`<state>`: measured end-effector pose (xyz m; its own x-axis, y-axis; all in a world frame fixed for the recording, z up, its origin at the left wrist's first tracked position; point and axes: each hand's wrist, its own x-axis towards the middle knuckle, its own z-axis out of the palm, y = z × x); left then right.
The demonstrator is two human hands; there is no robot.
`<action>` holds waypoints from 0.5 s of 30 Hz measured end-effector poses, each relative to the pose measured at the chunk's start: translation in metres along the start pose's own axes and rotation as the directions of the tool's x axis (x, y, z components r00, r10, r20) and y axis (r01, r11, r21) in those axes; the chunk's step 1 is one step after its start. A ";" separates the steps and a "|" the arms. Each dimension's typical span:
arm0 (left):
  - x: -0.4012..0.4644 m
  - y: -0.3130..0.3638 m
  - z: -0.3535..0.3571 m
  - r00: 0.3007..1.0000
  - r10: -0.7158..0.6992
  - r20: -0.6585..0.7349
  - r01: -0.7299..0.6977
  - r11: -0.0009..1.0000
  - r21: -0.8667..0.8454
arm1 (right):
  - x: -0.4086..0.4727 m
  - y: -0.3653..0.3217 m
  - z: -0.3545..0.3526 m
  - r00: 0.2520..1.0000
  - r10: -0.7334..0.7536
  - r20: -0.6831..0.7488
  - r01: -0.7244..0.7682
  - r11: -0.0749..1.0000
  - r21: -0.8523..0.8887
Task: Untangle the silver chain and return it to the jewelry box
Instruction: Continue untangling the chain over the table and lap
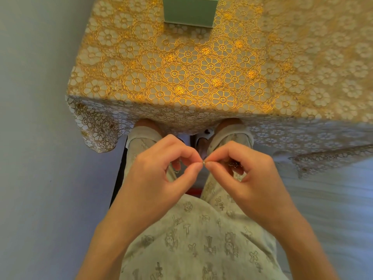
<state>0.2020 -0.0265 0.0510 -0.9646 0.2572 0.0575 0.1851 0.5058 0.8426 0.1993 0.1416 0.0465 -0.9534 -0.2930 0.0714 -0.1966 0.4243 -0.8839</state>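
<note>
Seated person, both hands held over the lap, near edge of the table. The left hand (161,174) and right hand (250,174) meet fingertip to fingertip. Between them sits a small bright bit of the chain (203,162), pinched on either side by thumb and forefinger. A fine strand shows under the left palm; a darker bunch, likely the rest of the chain, is gathered inside the curled fingers of the right hand. Detail there is too small to read.

Both grips are tight pinches, fingers curled, only metal between the tips.

The jewelry box (189,13), pale green, stands at the far side of the table (141,63) on the gold flowered cloth, well apart from the hands. Only its near wall shows; whether the top is open I cannot tell.

Judgement: the step in hand is working a knot or the clasp loose. To do it well:
- keep the pinches close to the snag and tease, not tug; pulling hard likely tightens a fine chain.
- let the spare length hang free, not balled in the right palm, so new loops do not form.
- working over the lap risks a drop onto the printed trousers (201,239); the table would give a flatter surface.

Return to the box not yet begun.
</note>
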 end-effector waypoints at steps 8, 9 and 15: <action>-0.002 -0.003 -0.004 0.997 -0.001 0.084 -0.005 0.998 0.070 | 0.000 0.001 0.000 0.996 -0.055 0.067 0.061 0.993 -0.099; -0.001 -0.003 -0.005 0.995 0.002 0.097 -0.011 0.996 0.090 | -0.001 0.001 0.000 0.996 -0.056 0.073 0.063 0.993 -0.098; 0.000 -0.003 -0.006 0.989 0.019 0.145 -0.034 0.994 0.104 | -0.001 0.002 -0.001 0.994 -0.042 0.098 0.051 0.995 -0.083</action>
<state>0.2005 -0.0326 0.0515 -0.9235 0.3836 -0.0048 0.2365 0.5792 0.7801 0.1995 0.1439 0.0453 -0.9174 -0.3929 0.0634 -0.2629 0.4788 -0.8376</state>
